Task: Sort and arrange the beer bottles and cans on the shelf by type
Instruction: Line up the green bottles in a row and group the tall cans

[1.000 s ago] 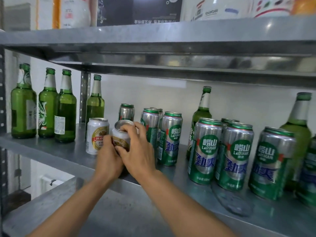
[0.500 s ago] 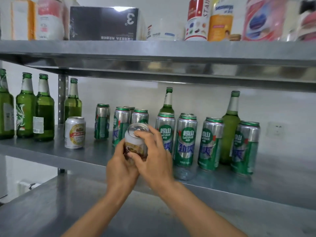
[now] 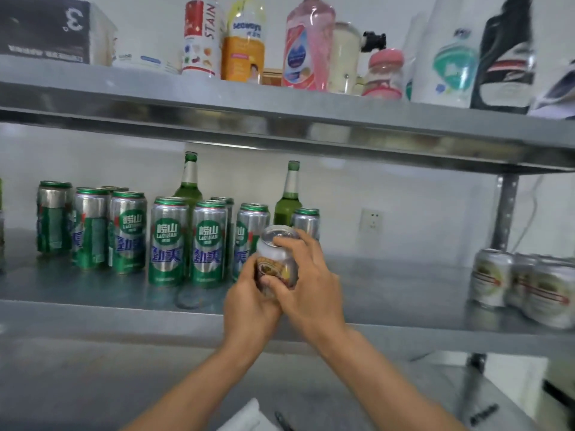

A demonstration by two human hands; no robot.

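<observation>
Left hand (image 3: 249, 306) and right hand (image 3: 312, 290) curl fingers round the white can (image 3: 275, 259); a careless swing could topple nearby Laoshan cans (image 3: 168, 241).

green bottles (image 3: 190, 181) half hidden behind tall cans (image 3: 208, 244), rightmost short cans (image 3: 547, 293) blurred, cropped

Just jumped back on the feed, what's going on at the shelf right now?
A person grips one short silver can with both hands, the left hand low on its side and the right hand wrapped over its top and front, in front of the middle shelf. Tall green cans stand grouped to the left, with two green bottles behind them. Similar short cans sit at the far right, so the held one probably belongs there.
</observation>
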